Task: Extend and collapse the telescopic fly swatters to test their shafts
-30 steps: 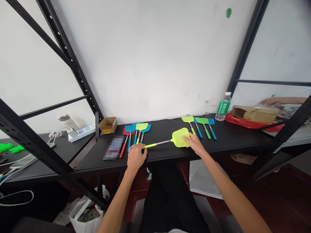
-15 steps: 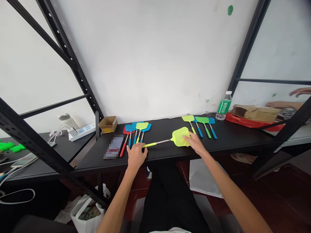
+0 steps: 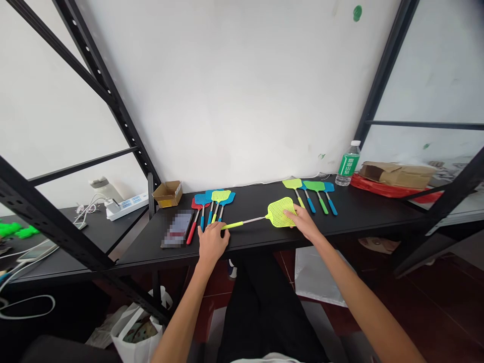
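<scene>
A yellow-green fly swatter [image 3: 281, 212] with a metal shaft stretches sideways between my hands over the black table. My left hand [image 3: 212, 242] is closed around its handle end, and my right hand [image 3: 302, 221] pinches the right edge of the perforated head. Just beyond my left hand lie several more swatters: a red one [image 3: 192, 230], some blue ones [image 3: 202, 199] and a yellow-green one [image 3: 221, 195]. Farther right is another group, with a yellow-green swatter [image 3: 293, 184], a green swatter [image 3: 315, 186] and blue ones [image 3: 329, 187].
A phone [image 3: 177, 229] lies left of the swatters, below a small open cardboard box [image 3: 167, 194]. At the right stand a water bottle [image 3: 348, 164] and a larger carton [image 3: 397, 175] on red plastic. Black shelf posts [image 3: 124, 118] frame the table; a power strip [image 3: 128, 205] is beyond the left one.
Both hands keep their hold on the swatter, almost still. Another person's hands, visible at the far right before, are gone from view.
</scene>
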A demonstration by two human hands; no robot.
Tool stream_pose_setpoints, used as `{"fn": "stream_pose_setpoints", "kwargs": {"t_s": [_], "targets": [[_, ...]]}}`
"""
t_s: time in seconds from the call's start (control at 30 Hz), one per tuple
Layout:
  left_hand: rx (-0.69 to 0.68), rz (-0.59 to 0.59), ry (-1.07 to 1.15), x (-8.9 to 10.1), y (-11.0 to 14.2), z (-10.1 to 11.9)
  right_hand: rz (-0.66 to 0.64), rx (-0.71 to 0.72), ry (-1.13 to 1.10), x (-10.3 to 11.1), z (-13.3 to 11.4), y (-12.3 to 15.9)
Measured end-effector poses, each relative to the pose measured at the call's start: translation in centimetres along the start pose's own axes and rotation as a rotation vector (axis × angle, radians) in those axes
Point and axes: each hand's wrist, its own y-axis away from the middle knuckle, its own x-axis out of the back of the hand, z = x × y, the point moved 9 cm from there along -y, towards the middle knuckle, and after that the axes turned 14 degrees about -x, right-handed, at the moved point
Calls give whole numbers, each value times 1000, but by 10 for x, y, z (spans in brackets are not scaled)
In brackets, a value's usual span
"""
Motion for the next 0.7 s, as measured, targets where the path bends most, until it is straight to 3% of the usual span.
{"fn": "stream_pose_setpoints", "kwargs": {"t_s": [0.7], "targets": [[-20,22,-16,3,-1,2,8,-18,-12,1,4,-4]]}}
